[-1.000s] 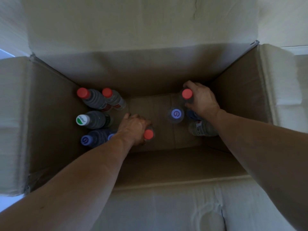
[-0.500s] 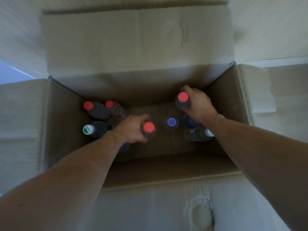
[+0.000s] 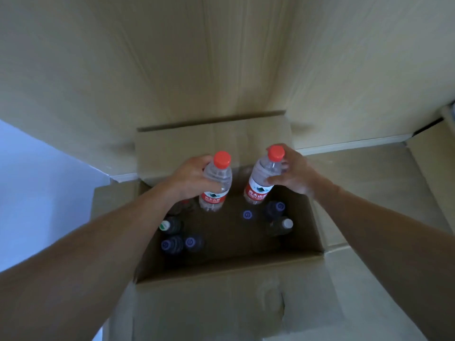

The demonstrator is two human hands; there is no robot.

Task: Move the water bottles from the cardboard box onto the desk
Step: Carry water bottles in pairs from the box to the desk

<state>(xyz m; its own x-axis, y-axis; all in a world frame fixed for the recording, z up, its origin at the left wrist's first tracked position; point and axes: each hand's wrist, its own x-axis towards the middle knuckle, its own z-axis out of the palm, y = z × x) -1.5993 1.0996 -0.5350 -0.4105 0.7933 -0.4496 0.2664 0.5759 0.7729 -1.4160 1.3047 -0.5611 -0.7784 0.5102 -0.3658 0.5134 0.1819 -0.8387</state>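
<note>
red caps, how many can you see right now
2: one on the bottle in the left hand, one on the bottle in the right hand, both above the box. More may hide under the left wrist.

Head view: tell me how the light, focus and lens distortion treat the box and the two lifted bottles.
Head view: the inside of the cardboard box is in deep shadow, so the bottles left in it show mainly by their caps; the left hand's bottle and the right hand's bottle catch more light, their red caps and labels clear; the picture is slightly soft throughout; the wide lens stretches both forearms towards the lower corners.
</note>
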